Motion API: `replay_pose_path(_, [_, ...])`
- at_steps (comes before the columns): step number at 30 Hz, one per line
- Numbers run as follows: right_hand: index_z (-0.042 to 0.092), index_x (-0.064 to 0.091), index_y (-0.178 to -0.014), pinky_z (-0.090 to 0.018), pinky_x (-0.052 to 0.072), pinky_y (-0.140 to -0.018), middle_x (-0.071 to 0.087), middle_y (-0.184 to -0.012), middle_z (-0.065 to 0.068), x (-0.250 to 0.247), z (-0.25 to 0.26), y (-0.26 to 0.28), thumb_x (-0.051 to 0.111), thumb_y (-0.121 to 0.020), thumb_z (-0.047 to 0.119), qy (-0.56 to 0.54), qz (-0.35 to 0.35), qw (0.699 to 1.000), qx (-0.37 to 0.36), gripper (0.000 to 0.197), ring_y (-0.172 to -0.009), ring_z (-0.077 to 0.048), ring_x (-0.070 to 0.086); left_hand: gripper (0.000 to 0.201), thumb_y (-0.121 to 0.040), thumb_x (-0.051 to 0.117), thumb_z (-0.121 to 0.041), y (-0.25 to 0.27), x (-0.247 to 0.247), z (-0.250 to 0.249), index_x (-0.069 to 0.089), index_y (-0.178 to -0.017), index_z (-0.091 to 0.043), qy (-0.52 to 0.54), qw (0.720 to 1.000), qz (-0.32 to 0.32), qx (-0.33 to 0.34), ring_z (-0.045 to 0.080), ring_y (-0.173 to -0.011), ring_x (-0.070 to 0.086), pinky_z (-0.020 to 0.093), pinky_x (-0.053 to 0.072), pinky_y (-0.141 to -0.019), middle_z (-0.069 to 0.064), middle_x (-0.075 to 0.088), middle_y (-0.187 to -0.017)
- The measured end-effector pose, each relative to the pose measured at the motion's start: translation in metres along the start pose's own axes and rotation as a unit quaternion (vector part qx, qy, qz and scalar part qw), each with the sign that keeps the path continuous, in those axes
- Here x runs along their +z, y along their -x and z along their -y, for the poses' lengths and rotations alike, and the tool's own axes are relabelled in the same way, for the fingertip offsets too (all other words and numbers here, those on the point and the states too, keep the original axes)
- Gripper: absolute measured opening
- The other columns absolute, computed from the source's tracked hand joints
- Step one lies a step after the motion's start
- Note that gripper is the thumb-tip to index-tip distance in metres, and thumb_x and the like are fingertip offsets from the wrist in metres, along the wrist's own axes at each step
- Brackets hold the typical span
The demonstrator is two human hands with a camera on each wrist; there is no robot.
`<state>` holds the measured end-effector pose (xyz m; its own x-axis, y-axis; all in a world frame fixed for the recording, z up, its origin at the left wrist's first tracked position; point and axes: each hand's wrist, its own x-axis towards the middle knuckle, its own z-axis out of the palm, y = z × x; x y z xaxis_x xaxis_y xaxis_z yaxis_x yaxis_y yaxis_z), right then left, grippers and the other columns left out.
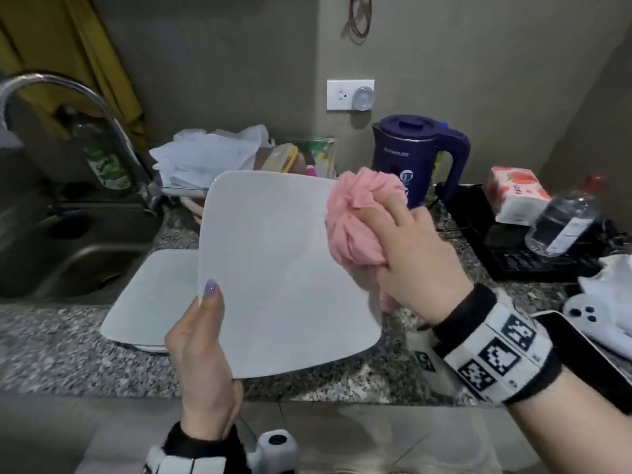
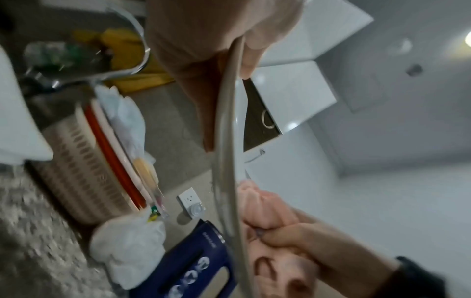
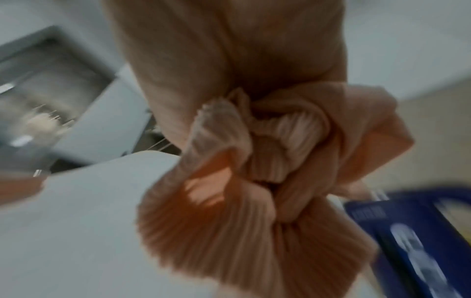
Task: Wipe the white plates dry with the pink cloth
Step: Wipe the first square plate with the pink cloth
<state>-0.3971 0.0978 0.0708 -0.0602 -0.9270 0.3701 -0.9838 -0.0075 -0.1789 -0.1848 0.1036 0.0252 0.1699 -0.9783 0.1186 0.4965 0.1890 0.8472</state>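
Note:
A square white plate [image 1: 280, 268] is held tilted above the counter. My left hand [image 1: 201, 357] grips its lower left edge, thumb on the face. My right hand [image 1: 407, 254] clutches a bunched pink cloth [image 1: 359, 217] against the plate's upper right corner. The left wrist view shows the plate's rim [image 2: 225, 141] edge-on, with the pink cloth [image 2: 267, 213] on its right side. The right wrist view is blurred: the pink cloth [image 3: 242, 171] fills it, with the plate [image 3: 76, 221] beneath. A second white plate [image 1: 150, 295] lies flat on the counter at the left.
A steel sink [image 1: 68, 248] and tap [image 1: 68, 97] sit at the left. Behind the plate are a dish rack with plastic bags [image 1: 212, 155] and a blue kettle [image 1: 417, 155]. A tissue pack [image 1: 516, 193], water bottle [image 1: 564, 220] and black tray [image 1: 513, 254] stand at the right.

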Motion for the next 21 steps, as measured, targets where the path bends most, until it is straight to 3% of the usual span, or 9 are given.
replay_pose_path(1, [0.03, 0.037, -0.135, -0.035, 0.042, -0.076, 0.036, -0.133, 0.002, 0.01, -0.009, 0.009, 0.057, -0.069, 0.033, -0.119, -0.003, 0.992, 0.036, 0.068, -0.111, -0.023, 0.043, 0.034, -0.1, 0.044, -0.021, 0.0, -0.001, 0.0, 0.077, -0.102, -0.026, 0.001, 1.0, 0.002, 0.008, 0.015, -0.104, 0.069, 0.029, 0.058, -0.079, -0.004, 0.074, -0.109])
replay_pose_path(3, [0.023, 0.043, -0.127, -0.027, 0.046, -0.084, 0.049, -0.124, -0.002, 0.019, -0.021, 0.023, 0.074, -0.059, 0.033, -0.391, 0.009, 0.91, 0.135, 0.076, -0.106, -0.011, 0.055, 0.038, -0.1, 0.042, -0.022, 0.002, -0.003, -0.001, 0.078, -0.097, -0.034, -0.002, 1.0, 0.001, 0.011, 0.014, -0.106, 0.068, 0.031, 0.057, -0.083, -0.006, 0.074, -0.11])
replay_pose_path(6, [0.001, 0.068, -0.101, -0.025, 0.058, -0.068, 0.072, -0.098, -0.016, 0.019, -0.032, 0.035, 0.095, -0.041, 0.031, -0.699, 0.12, 0.655, 0.26, 0.072, -0.076, -0.015, 0.071, 0.036, -0.098, 0.042, -0.027, 0.003, -0.002, -0.002, 0.078, -0.097, -0.034, 0.003, 1.0, -0.001, -0.005, 0.015, -0.108, 0.067, 0.034, 0.055, -0.089, -0.006, 0.073, -0.112])
replay_pose_path(7, [-0.001, 0.073, -0.091, -0.026, 0.059, -0.066, 0.073, -0.093, -0.019, 0.016, -0.033, 0.039, 0.096, -0.037, 0.027, -0.739, 0.145, 0.599, 0.271, 0.064, -0.073, -0.019, 0.072, 0.035, -0.097, 0.042, -0.028, 0.002, -0.001, -0.001, 0.077, -0.102, -0.031, -0.003, 1.0, 0.008, -0.012, 0.015, -0.11, 0.066, 0.035, 0.054, -0.092, -0.005, 0.072, -0.116])
replay_pose_path(9, [0.0, 0.077, -0.08, -0.026, 0.058, -0.06, 0.073, -0.091, -0.022, 0.009, -0.035, 0.041, 0.095, -0.034, 0.016, -0.749, 0.144, 0.59, 0.265, 0.052, -0.072, -0.024, 0.073, 0.036, -0.098, 0.04, -0.03, 0.002, 0.001, -0.001, 0.069, -0.117, -0.022, -0.041, 0.999, 0.032, -0.017, 0.011, -0.117, 0.062, 0.031, 0.05, -0.099, -0.005, 0.069, -0.122])
replay_pose_path(12, [0.003, 0.077, -0.076, -0.026, 0.057, -0.056, 0.073, -0.086, -0.019, 0.0, -0.039, 0.042, 0.097, -0.021, 0.02, -0.748, 0.097, 0.606, 0.253, 0.06, -0.071, -0.023, 0.073, 0.036, -0.099, 0.037, -0.026, 0.001, -0.001, 0.005, 0.053, -0.131, -0.02, -0.102, 0.992, 0.064, -0.04, -0.015, -0.113, 0.054, 0.009, 0.037, -0.102, -0.02, 0.058, -0.129])
replay_pose_path(17, [0.003, 0.077, -0.074, -0.025, 0.057, -0.057, 0.073, -0.082, -0.018, 0.004, -0.044, 0.049, 0.098, -0.018, 0.026, -0.746, 0.072, 0.615, 0.246, 0.064, -0.069, -0.022, 0.072, 0.047, -0.095, 0.035, -0.041, -0.005, -0.002, -0.005, 0.054, -0.133, -0.023, 0.012, 0.967, 0.154, -0.204, 0.017, -0.116, 0.063, 0.034, 0.051, -0.094, -0.001, 0.066, -0.127])
replay_pose_path(20, [0.002, 0.076, -0.068, -0.022, 0.055, -0.053, 0.072, -0.074, -0.016, 0.008, -0.043, 0.053, 0.096, -0.039, 0.015, -0.756, 0.072, 0.592, 0.27, 0.037, -0.061, -0.021, 0.071, 0.045, -0.098, 0.029, -0.044, -0.004, 0.001, -0.002, 0.055, -0.13, -0.028, -0.028, 0.97, 0.157, -0.186, 0.013, -0.115, 0.064, 0.03, 0.052, -0.093, -0.005, 0.067, -0.125])
replay_pose_path(21, [0.002, 0.076, -0.068, -0.023, 0.056, -0.053, 0.073, -0.076, -0.016, 0.011, -0.043, 0.055, 0.097, -0.033, 0.019, -0.752, 0.07, 0.596, 0.271, 0.044, -0.063, -0.021, 0.071, 0.042, -0.099, 0.03, -0.043, -0.003, 0.001, 0.001, 0.056, -0.128, -0.029, -0.058, 0.976, 0.141, -0.157, 0.011, -0.114, 0.064, 0.029, 0.052, -0.094, -0.007, 0.068, -0.124])
